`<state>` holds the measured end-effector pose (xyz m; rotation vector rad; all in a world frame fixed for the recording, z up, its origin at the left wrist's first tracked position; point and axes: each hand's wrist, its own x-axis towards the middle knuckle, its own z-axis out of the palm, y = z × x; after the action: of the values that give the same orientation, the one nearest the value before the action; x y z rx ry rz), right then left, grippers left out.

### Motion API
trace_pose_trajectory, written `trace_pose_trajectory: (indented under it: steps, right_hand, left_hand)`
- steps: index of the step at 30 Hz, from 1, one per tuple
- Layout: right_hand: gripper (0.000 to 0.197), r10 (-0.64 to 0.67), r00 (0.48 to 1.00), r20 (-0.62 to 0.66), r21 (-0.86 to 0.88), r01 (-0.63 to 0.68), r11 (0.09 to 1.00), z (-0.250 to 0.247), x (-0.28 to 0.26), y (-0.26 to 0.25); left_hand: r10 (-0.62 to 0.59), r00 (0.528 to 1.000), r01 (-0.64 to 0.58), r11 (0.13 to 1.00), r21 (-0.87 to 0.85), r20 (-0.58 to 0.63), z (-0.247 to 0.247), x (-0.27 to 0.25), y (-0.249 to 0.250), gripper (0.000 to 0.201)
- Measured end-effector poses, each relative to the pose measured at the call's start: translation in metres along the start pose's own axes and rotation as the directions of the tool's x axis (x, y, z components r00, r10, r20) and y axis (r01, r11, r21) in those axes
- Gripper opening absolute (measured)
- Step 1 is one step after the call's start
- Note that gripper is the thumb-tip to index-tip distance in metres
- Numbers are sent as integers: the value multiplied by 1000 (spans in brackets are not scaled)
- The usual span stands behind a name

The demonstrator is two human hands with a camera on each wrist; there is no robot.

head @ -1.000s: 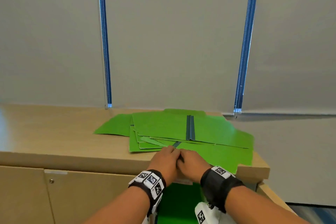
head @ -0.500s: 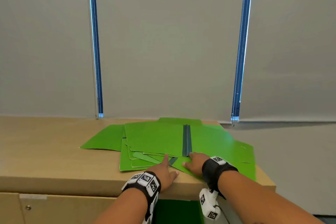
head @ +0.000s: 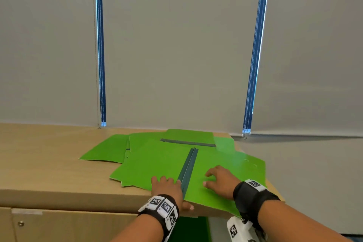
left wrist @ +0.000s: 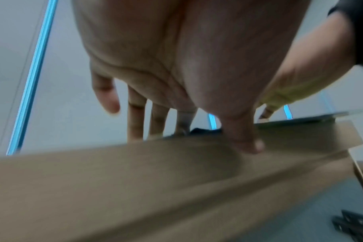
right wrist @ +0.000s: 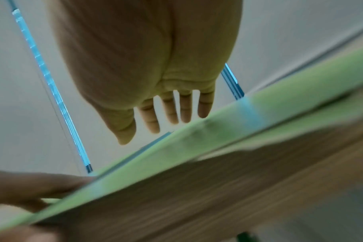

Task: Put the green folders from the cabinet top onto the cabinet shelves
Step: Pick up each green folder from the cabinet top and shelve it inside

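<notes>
Several green folders (head: 106, 151) lie spread flat on the wooden cabinet top (head: 49, 163). The topmost green folder (head: 153, 165) is open, its grey spine (head: 188, 167) pointing at me, and its near edge overhangs the front. My left hand (head: 167, 184) pinches that edge beside the spine, fingers on top and thumb (left wrist: 244, 144) underneath at the cabinet's front edge. On the folder's right half rests my right hand (head: 220, 180), fingers spread; in the right wrist view that hand (right wrist: 155, 81) shows straight fingers above the green folder (right wrist: 218, 131). Another folder's spine (head: 188, 142) shows behind.
Under the top the cabinet stands open, with dark green (head: 188, 230) showing inside. A shut cabinet door (head: 59, 228) with a small knob (head: 21, 223) is at the left. Grey blinds (head: 176, 45) hang right behind the cabinet. Its right end (head: 275, 192) is near my right wrist.
The top folder has slid toward me over the front edge and turned a little. My hands have spread apart along it, and a second grey spine now shows behind.
</notes>
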<state>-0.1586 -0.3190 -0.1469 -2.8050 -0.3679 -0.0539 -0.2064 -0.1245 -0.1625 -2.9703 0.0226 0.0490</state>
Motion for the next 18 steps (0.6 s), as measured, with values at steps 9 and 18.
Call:
trace_pose_trajectory:
  steps: [9, 18]
  right_hand:
    - [79, 386, 914, -123, 128, -372, 920, -11, -1, 30]
    - [113, 268, 963, -1, 877, -128, 462, -36, -1, -29]
  left_hand:
    - [-60, 975, 2, 965, -261, -213, -35, -38, -25, 72]
    - [-219, 651, -458, 650, -606, -727, -70, -77, -46, 90]
